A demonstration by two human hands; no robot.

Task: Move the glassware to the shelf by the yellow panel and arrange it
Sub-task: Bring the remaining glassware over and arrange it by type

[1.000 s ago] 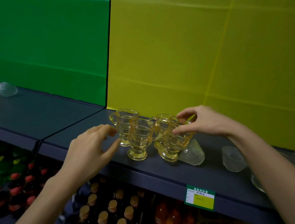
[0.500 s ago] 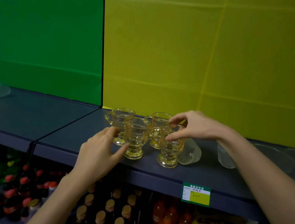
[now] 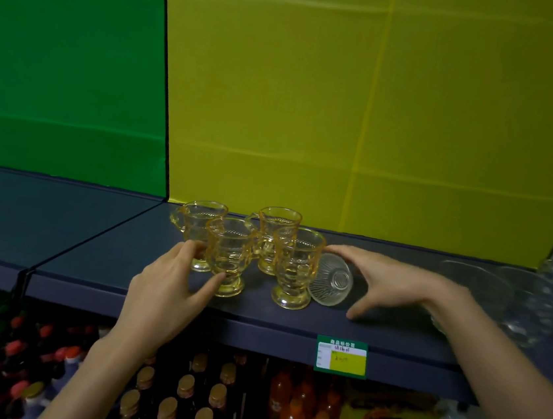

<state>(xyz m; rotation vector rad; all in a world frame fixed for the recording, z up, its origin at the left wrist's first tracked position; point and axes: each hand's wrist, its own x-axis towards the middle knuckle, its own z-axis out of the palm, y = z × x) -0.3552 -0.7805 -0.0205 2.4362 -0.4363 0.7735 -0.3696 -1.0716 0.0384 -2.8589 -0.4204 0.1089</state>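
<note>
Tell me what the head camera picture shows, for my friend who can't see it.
Two hands work at four amber cups on a dark shelf before a yellow panel. The left hand touches the front left cup; the right hand spreads open over a clear bowl lying on its side beside them. Bottles stand below.
</note>
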